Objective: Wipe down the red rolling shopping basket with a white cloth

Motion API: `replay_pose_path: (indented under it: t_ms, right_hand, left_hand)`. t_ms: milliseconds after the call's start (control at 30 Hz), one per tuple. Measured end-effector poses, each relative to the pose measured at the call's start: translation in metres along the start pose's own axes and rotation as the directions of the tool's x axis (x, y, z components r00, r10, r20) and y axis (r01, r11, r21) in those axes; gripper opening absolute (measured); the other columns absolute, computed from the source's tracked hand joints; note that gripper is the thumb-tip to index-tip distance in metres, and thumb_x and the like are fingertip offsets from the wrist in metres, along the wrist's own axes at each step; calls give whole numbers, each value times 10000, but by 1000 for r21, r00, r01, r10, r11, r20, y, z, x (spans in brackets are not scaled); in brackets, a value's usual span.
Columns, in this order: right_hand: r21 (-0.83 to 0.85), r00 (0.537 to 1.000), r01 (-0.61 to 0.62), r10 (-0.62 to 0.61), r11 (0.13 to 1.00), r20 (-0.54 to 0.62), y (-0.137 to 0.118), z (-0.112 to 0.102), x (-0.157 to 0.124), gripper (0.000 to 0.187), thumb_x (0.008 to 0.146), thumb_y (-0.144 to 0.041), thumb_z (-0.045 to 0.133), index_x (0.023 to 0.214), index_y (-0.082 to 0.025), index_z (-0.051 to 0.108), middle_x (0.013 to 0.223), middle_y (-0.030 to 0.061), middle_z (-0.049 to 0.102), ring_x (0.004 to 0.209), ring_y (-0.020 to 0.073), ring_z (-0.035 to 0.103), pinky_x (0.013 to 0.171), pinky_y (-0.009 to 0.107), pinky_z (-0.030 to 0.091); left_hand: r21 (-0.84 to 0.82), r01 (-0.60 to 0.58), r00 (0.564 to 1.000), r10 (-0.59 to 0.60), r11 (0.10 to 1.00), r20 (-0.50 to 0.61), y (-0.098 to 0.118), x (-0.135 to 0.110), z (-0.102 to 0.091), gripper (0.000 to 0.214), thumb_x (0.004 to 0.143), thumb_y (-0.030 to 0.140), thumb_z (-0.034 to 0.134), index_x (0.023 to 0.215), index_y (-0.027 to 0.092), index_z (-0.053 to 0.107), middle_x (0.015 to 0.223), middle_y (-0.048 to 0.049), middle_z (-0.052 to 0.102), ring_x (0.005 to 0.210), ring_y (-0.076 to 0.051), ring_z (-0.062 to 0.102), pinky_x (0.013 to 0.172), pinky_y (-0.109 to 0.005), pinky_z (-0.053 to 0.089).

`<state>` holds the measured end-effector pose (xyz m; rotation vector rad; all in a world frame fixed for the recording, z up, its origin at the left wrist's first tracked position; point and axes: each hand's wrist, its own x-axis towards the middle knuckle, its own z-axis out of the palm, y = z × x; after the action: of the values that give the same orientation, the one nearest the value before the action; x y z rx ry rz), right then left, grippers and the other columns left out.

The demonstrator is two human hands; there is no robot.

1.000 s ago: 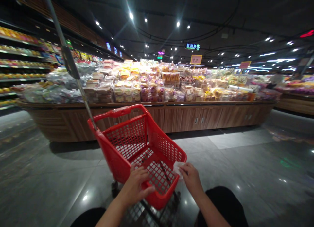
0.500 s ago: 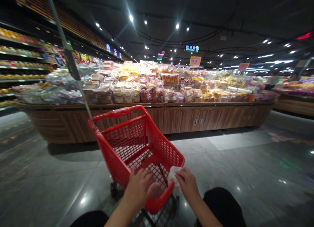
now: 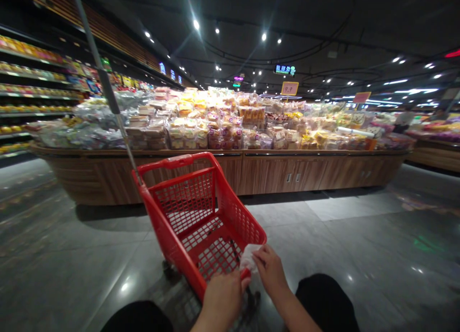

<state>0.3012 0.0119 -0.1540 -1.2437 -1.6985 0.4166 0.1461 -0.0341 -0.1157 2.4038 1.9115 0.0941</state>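
Note:
A red plastic shopping cart (image 3: 235, 198) stands before me with its basket open at the top; nothing lies in the part of the basket I can see. My left hand (image 3: 223, 293) is closed over the cart's near rim, its fingertips hidden on the inner side. Between the thumb and fingers of my right hand (image 3: 271, 269) is a thin white cloth or tissue (image 3: 247, 259), which drapes over the rim at the near right corner. The two hands are close together. A grey pole (image 3: 108, 90) rises from the cart's far left corner by the handle.
Behind the cart runs a long wooden display counter (image 3: 276, 171) piled with packaged foods (image 3: 223, 123). Stocked shelves (image 3: 32, 87) line the left. Another display (image 3: 436, 145) stands at the right, with a person (image 3: 404, 119) near it. Grey tiles (image 3: 309, 241) cover the floor.
My left hand has moved right and down from above the basket and closed on the near rim. My right hand has shifted slightly left with the white cloth. The view has turned a little left.

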Motion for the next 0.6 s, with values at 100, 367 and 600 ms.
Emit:
replay_pose_path:
  t_ms: [100,367,600]
  right_hand:
    - [-34,995,10,-13,999,-98,14,-9,15,198,823,-180,501,800,-199,697,778,44,567,757,176,566,723,287,468]
    - [125,999,52,-51,991,-16,11,-3,-10,205,855,-217,482,870,-208,687,810,38,574,779,161,569,703,259,481]
    - [10,994,20,-19,1000,-106,24,-14,23,209,824,-201,502,855,-197,708,794,47,572,765,177,564,710,293,479]
  left_hand:
    - [28,3,1000,-2,1000,-11,-4,-1,1,425,895,372,292,829,172,661,725,-122,703,724,-258,668,646,-353,468]
    - [18,-47,999,47,999,3,-10,-6,-4,433,897,358,279,820,169,660,731,-118,706,707,-229,666,655,-330,467]
    - [47,-92,996,92,995,-1,-18,-7,-2,462,910,362,252,812,168,659,700,-127,701,683,-256,666,635,-362,470]
